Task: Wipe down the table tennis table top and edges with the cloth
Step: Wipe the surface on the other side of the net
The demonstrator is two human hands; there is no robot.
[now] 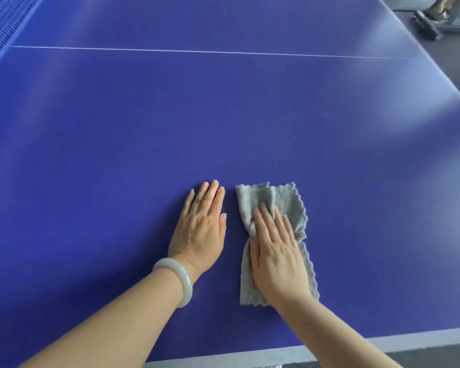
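Near the tabletop's (223, 115) near edge, the right hand (275, 252) presses flat on the grey cloth (290, 205) — fingers straight. Just beside it, the left hand (201, 225) rests flat on the bare blue surface — a pale bangle (175, 281) on its wrist.

**Room beyond the playing area.** Upper right of the frame: a matt grey floor (452, 62). On it stands a dark rectangular base (426, 29) carrying a glossy brownish form (442, 6), cut off by the top edge; what it is cannot be told. Behind it runs a paler grey band (405, 4). Bottom right: a darker grey strip (449, 354) of flooring. The light is soft and diffuse, brightest toward the upper right.
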